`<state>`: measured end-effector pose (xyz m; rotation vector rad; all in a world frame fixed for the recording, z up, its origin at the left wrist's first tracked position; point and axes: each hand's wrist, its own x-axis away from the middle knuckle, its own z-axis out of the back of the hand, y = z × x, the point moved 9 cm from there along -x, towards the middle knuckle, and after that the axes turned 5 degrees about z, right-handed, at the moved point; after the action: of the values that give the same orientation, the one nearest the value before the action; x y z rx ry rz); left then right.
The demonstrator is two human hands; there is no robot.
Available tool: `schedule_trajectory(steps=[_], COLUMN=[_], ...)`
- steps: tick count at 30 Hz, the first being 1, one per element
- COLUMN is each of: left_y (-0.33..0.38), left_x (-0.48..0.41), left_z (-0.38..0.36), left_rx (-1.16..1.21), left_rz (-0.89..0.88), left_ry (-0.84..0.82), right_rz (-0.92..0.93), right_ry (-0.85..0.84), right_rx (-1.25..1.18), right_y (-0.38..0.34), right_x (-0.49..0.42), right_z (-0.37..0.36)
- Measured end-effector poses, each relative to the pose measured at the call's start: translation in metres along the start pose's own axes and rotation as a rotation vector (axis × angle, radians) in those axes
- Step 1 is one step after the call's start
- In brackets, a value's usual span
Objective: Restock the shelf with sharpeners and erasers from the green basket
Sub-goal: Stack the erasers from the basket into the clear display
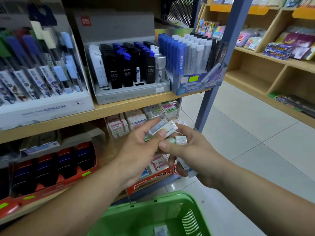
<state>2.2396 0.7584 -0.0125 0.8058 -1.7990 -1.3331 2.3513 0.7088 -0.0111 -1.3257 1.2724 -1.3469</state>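
**At the eraser shelf: both hands holding wrapped erasers**

In front of the lower tier of the shelving, seen from the head camera, the left hand (139,149) pinches a white rectangular eraser in a clear wrapper (164,128) between thumb and fingers. The eraser is tilted, its far end raised toward the right. Close against it, the right hand (192,150) is curled round a cluster of small wrapped erasers (180,139), white and pale green. One more clear-wrapped packet (185,165) is caught under its lower fingers. The two thumbs meet just below the white eraser.

Behind the hands, clear plastic bins of boxed erasers (151,113) stand in rows under the light wooden shelf board (68,120). Below the hands, a red cardboard display box (146,183) holds more erasers. To the left on the same tier sits a red cardboard tray of dark blue and black items (51,167), too blurred to identify.

On the board above stand a white display marked CONAN (42,106), a grey tray of black, blue and white lead-refill cases (129,92), and a blue carton of capped pens (192,82).

At the bottom edge, the green plastic basket with slotted walls (185,200) sits beneath the forearms. A small greyish packet (160,231) lies in it, blurred.
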Motion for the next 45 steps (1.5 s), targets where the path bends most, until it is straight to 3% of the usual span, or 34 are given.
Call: schedule_trajectory(steps=[4,11,20,29,38,42,45], left_y=[-0.003,-0.004,-0.004,-0.003,-0.002,-0.011,-0.017], left_x=[0.002,-0.005,-0.014,-0.019,-0.012,-0.014,-0.020], left_z=[-0.011,-0.011,-0.007,-0.004,-0.015,-0.005,0.019], left_rx=[0.164,0.087,-0.028,-0.464,-0.473,-0.147,-0.229], left_rz=[0.034,-0.041,-0.087,-0.139,-0.169,0.028,0.115], left_ry=[-0.082,-0.017,0.075,0.097,0.013,0.083,0.230], right_rz=[0.012,0.036,0.092,0.019,0.064,0.031,0.020], right_ry=[0.188,0.238,0.195,0.150,0.217,0.233,0.265], right_rx=[-0.115,-0.121,-0.103,-0.128,-0.230,-0.249,-0.201], right_y=[0.006,0.011,0.015,0.031,0.023,0.022,0.022], right_x=[-0.004,-0.011,-0.019,-0.023,-0.023,-0.024,-0.024], right_z=[0.017,0.027,0.028,0.030,0.041,0.051,0.059])
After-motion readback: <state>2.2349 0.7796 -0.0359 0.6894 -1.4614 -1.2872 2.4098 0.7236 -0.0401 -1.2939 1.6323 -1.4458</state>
